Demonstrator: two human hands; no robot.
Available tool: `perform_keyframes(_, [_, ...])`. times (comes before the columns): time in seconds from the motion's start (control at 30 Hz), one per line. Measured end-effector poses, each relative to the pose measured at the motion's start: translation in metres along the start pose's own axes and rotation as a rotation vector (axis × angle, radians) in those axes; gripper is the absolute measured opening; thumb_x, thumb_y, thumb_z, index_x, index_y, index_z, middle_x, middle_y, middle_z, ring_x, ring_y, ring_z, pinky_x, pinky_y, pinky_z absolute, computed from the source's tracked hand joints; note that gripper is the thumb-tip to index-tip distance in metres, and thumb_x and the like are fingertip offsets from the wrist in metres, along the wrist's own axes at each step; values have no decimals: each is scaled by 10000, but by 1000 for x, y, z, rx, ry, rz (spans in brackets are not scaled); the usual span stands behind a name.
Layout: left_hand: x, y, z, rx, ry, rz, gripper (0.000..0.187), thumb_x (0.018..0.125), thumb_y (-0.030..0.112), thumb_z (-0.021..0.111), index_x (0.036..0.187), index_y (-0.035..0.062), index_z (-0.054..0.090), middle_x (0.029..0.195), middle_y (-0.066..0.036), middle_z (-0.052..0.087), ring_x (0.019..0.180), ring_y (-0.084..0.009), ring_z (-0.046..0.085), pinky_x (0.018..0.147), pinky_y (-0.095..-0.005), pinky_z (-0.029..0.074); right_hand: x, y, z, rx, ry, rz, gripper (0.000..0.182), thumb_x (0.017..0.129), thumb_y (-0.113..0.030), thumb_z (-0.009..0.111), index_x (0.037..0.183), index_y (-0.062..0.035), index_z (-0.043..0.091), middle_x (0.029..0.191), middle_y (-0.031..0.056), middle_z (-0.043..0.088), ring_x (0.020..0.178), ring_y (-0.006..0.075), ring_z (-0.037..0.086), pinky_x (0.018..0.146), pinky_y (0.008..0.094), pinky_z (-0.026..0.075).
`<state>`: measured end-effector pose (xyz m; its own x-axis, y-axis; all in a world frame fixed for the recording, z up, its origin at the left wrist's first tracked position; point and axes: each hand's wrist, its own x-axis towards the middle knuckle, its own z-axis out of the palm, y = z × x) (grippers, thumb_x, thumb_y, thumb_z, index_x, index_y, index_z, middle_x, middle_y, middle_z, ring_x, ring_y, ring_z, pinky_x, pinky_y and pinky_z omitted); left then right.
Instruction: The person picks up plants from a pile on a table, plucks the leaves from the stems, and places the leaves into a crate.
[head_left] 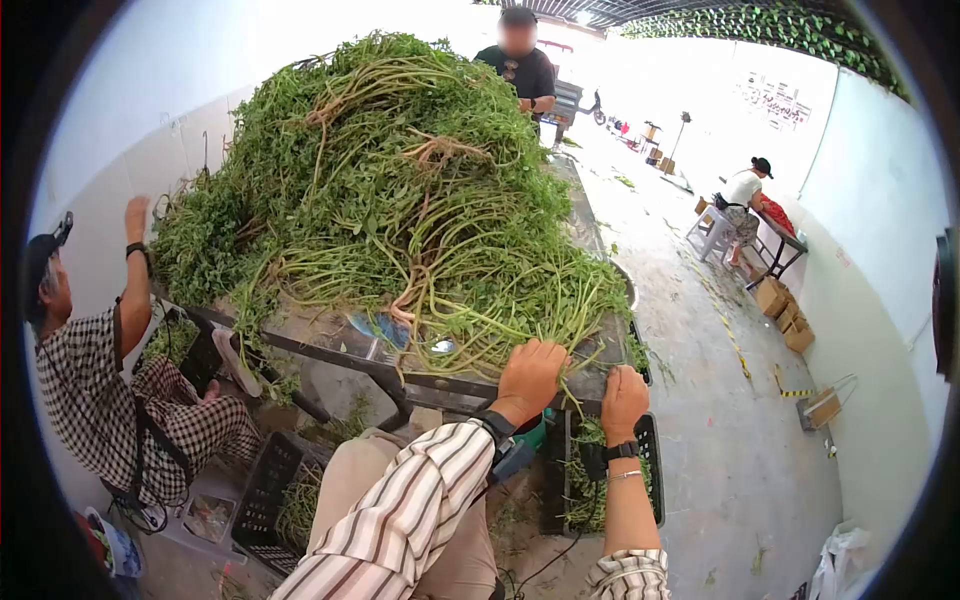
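A tall heap of leafy green plants [400,190] with long stems and pale roots covers the table [330,335] in front of me. My left hand [533,380] is closed at the near right edge of the heap, with green stems at its fingers. Beside it, my right hand [625,398] is closed in a fist at the table's near right corner; what it holds, if anything, is hidden. A thin green stem [570,392] hangs between the two hands. Both wrists wear dark bands.
Black crates [652,470] with greens stand under the table, another crate [262,500] to the left. One person [120,390] sits at left, another [515,65] stands behind the heap, and a third [743,205] sits at a far table. Cardboard boxes [785,312] line the right wall.
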<state>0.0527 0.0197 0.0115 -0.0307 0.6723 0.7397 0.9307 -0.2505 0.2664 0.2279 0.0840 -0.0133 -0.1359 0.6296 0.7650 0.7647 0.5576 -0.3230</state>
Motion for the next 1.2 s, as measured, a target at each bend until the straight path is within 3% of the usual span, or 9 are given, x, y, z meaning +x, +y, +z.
perform_keyframes(0.57, [2,-1,5,-30,-25,-13,106,787,75,595,876,113,551,842,-58,524,851,-273,503,731,-373,378,2,-4,-2,31,38,-35,145,865,-191,529,780,-76,552,730,105,533,718,311,528,640,414,400])
perform_keyframes(0.9, [2,-4,-4,-202,-12,-53,154,828,132,596,974,84,601,868,-65,573,833,-289,526,725,-407,403,6,-6,-12,43,-22,-20,176,858,-196,541,741,-65,541,733,110,544,715,324,532,631,418,406])
perform_keyframes(0.97, [1,-3,-2,-222,-5,-66,356,675,12,627,1020,91,591,889,-58,559,876,-283,521,742,-400,397,9,-4,-20,172,-186,142,183,868,-178,544,754,-38,572,707,116,554,662,289,544,600,382,416])
perform_keyframes(1.0, [1,-1,-1,-234,2,-69,356,675,12,627,1020,91,591,889,-58,559,876,-283,521,742,-400,397,12,-7,-24,160,-188,135,183,868,-178,544,754,-38,572,707,116,554,662,289,544,600,382,416])
perform_keyframes(1.07, [2,2,-4,-230,-44,-103,251,780,73,598,1029,103,598,900,-75,572,873,-303,524,750,-416,403,23,-16,-34,484,-212,216,182,885,-160,536,803,-15,611,666,76,576,588,188,530,551,313,410])
perform_keyframes(1.1, [2,3,-6,-233,-38,-101,251,780,73,598,1029,103,598,900,-75,572,873,-303,524,750,-416,403,31,-21,-40,481,-209,210,182,885,-160,536,803,-15,611,666,76,576,588,188,530,551,313,410])
perform_keyframes(1.2, [0,5,-15,-269,-147,-74,486,682,-17,596,1153,94,554,986,-84,561,957,-316,499,825,-431,380,63,-32,-62,762,-491,475,179,906,-147,518,906,-17,640,741,6,605,569,60,488,515,209,383])
